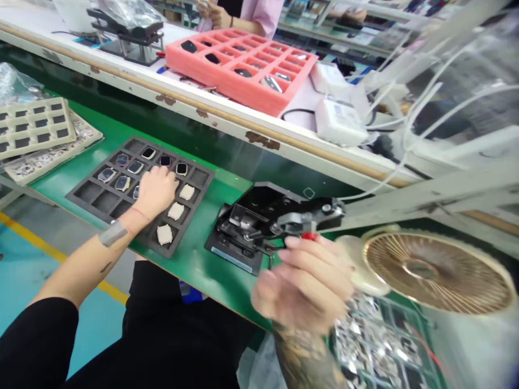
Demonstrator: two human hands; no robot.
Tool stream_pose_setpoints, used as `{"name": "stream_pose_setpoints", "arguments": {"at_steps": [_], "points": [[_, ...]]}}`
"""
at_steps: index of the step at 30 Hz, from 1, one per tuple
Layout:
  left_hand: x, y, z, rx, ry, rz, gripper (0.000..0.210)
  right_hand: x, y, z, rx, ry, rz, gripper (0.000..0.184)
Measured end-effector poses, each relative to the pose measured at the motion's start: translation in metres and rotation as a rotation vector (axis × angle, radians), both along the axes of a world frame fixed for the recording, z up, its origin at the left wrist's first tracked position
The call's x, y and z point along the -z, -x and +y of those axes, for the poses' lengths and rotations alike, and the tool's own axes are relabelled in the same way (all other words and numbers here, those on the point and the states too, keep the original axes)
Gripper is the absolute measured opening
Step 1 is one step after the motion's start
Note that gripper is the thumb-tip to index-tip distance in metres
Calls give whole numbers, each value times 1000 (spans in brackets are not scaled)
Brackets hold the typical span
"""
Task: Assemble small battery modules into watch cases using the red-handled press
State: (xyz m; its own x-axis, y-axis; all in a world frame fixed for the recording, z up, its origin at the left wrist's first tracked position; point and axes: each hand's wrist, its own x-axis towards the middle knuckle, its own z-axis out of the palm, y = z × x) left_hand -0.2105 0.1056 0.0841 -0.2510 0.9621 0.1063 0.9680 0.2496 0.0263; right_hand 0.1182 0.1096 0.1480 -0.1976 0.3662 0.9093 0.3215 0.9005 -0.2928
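Observation:
My left hand (156,189) reaches down into a dark foam tray (140,237), its fingers curled together over a compartment. The fingertips are hidden, so what they pinch cannot be seen. Watch cases with dark faces, such as a watch (182,169), fill several compartments around the hand. Down the tray's right side lie pale watch-shaped pieces (165,234). My right hand (304,281), slightly blurred, is closed at the red-tipped lever (309,236) of a black clamping fixture (259,208) on the green bench.
A beige fan (421,267) stands at the right, above a divided box (381,346) of shiny metal parts. Pale trays (34,127) are stacked at left. On the raised shelf is a pink foam tray (243,73); behind it stands another person (259,19).

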Motion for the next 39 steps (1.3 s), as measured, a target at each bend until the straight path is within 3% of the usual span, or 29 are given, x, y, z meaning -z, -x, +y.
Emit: {"name": "stream_pose_setpoints", "arguments": {"at_steps": [3,5,8,10,12,14,16,19,21,23,26,29,33,39], "points": [[0,19,8,-28,107,2,44,26,1,-1,69,-211,86,33],[3,26,15,-21,132,-2,49,35,-15,-2,199,-181,178,39],[5,24,16,1,96,-9,49,51,-55,-14,370,143,23,26],[1,16,6,-51,-57,-22,50,70,-78,-26,415,428,-312,26],[-4,0,-11,-101,-279,-112,51,94,-93,-37,464,578,-636,35],[-8,-26,-34,-68,-425,-436,50,117,-100,-46,496,658,-816,41],[-8,-61,-57,17,-417,-989,51,133,-106,-53,454,740,-744,38],[5,-121,-83,25,-190,-1736,50,138,-116,-61,226,874,-272,30],[21,-157,-89,-30,-29,-1971,44,134,-122,-65,0,921,44,33],[39,-183,-89,-34,56,-2014,44,129,-120,-69,-134,929,213,39],[63,-202,-85,29,60,-1913,51,125,-102,-76,-71,892,281,20],[79,-206,-84,88,30,-1813,46,128,-76,-84,-58,872,318,25],[85,-205,-88,132,-2,-1756,41,137,-55,-88,-48,905,296,27],[81,-205,-90,171,-9,-1713,41,145,-47,-82,39,813,281,23]]}}
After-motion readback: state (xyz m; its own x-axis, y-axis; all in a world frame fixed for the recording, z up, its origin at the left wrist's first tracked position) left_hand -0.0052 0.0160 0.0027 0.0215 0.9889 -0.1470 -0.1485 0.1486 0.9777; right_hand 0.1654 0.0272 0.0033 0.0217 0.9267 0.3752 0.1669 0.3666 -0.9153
